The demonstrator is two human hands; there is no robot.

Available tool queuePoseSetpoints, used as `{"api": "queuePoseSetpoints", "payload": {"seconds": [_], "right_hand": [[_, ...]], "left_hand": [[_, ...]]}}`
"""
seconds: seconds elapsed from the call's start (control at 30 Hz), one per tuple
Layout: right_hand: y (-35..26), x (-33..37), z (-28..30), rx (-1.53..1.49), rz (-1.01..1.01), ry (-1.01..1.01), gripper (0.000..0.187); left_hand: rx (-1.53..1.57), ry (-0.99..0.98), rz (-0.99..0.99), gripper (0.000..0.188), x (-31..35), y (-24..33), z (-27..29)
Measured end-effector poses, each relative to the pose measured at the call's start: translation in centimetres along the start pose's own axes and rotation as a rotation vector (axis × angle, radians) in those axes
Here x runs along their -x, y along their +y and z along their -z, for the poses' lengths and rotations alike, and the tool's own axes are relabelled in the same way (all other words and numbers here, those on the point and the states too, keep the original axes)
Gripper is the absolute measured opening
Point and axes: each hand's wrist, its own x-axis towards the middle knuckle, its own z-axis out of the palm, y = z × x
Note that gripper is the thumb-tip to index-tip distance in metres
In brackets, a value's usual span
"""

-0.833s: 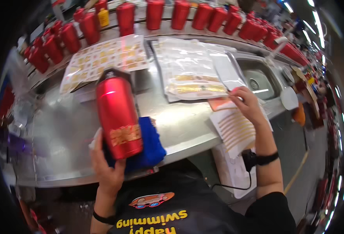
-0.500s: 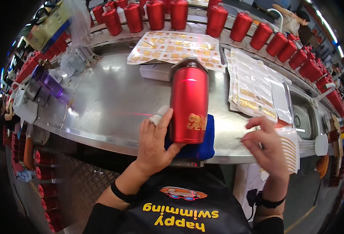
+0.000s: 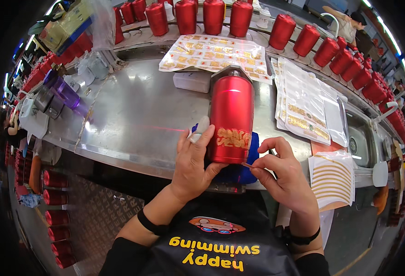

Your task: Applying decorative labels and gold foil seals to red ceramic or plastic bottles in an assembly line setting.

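A glossy red metal bottle (image 3: 233, 110) with raised gold lettering near its lower end lies tilted in front of me, its neck pointing away. My left hand (image 3: 194, 156) is closed round its lower left side, thumb under the base; a white wrap covers one finger. At the bottle's lower right edge, my right hand (image 3: 278, 172) pinches a thin sliver, too small to make out, with its tip at the base. A blue cloth (image 3: 246, 176) lies under the bottle. Behind it, a dark angular rest (image 3: 246, 71) shows around the neck.
Sheets of gold stickers (image 3: 299, 103) lie to the right, another sheet (image 3: 211, 53) at the back. A page of curved gold strips (image 3: 333, 179) sits at the front right, near a sink (image 3: 358, 142). Several red bottles (image 3: 186, 17) line the conveyor. A purple cup (image 3: 64, 92) stands left.
My right hand has moved left to the bottle's base, bringing the thin sliver with it. The bottle has turned so more gold lettering shows. Bottles on the conveyor have shifted.
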Motion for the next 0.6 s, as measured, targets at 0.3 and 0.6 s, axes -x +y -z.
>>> {"api": "queuePoseSetpoints", "payload": {"seconds": [0.3,0.6], "right_hand": [[-1.5,-1.5,-0.9,0.09,0.149,-0.011,0.012],[-0.2,-1.3,-2.3,0.05,0.032,0.041,0.01]], "left_hand": [[0.159,-0.028,-0.085,0.03,-1.5,3.0,2.6],[0.191,0.043,0.094,0.009,-0.3,1.9,1.7]]}}
